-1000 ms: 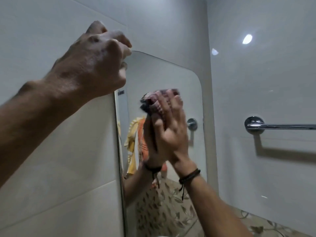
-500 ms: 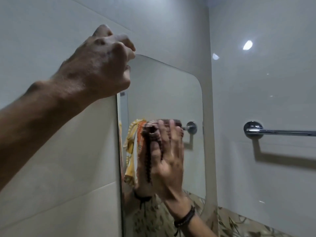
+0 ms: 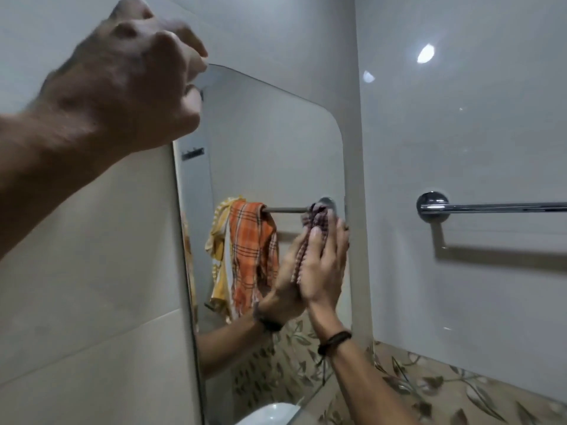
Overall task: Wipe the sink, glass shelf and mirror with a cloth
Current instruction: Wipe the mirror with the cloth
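Observation:
The mirror hangs on the tiled wall and is seen at a steep angle from its left side. My left hand grips the mirror's top left corner, fingers curled over the edge. My right hand lies flat with straight fingers and presses a dark checked cloth against the glass near the mirror's right edge, at mid height. The cloth bunches out above my fingertips. The sink and glass shelf are out of view.
A chrome towel rail is fixed to the right-hand wall. The mirror reflects an orange checked towel hanging on a rail. A white rounded fixture shows at the bottom edge. Leaf-patterned tiles run below.
My right hand has slid the cloth down the glass and then across to the mirror's right edge. My left hand has kept its grip on the top corner.

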Demonstrator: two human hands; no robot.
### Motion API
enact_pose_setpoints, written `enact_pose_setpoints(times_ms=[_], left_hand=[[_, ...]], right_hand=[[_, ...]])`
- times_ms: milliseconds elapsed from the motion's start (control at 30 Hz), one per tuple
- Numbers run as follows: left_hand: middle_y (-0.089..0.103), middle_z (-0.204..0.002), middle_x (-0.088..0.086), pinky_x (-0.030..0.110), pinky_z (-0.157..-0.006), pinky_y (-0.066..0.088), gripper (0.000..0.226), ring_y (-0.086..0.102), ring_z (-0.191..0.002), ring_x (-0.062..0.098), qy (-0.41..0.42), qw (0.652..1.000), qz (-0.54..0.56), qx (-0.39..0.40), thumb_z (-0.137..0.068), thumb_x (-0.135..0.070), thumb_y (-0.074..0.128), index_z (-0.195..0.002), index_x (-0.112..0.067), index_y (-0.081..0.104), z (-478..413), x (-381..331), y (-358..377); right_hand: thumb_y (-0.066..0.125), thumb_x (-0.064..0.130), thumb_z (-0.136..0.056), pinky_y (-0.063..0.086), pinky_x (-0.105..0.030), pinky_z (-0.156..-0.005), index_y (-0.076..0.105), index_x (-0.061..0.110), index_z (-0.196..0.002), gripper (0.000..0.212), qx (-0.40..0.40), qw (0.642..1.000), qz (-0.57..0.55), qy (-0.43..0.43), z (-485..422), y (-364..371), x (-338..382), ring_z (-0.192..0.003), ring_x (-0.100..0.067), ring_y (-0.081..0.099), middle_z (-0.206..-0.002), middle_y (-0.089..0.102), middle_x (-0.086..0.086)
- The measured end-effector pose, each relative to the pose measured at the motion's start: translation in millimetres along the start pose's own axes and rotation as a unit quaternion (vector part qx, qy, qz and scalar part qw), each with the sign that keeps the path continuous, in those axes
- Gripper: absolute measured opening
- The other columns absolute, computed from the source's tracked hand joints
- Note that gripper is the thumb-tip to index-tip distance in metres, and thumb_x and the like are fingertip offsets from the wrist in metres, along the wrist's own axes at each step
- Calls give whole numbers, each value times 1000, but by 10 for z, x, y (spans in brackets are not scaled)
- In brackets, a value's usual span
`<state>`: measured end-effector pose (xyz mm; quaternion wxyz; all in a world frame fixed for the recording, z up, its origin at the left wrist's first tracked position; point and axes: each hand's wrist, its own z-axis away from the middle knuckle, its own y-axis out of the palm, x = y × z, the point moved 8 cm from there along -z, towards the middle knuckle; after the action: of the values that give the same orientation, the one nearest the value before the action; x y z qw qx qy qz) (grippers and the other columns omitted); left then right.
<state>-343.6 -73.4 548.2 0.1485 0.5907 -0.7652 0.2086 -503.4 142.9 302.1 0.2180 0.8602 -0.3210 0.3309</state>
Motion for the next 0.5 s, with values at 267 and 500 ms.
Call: enact_pose_setpoints(times_ms=[267,500], left_hand=[[65,-125,2,56,-88,55,17,65,-100,37,-5,999,48,6,-85,-24,49,-84,-10,60,22,74,27],[67,-126,5,50,-91,54,27,63,-109,38,-25,1000,8,0,-87,-18,49,-98,-2,67,42,9,-45]], right_hand=[[43,42,-101,23,-55,-120,43,27,-149,51,95,929,34,-357,834,169,1029,-154,-25,16,-163,28,-6],[27,57,-99,18,-50,-123,30,36,-155,60,40,984,26,-174,-454,204,618,-154,-16,10,-166,19,4]])
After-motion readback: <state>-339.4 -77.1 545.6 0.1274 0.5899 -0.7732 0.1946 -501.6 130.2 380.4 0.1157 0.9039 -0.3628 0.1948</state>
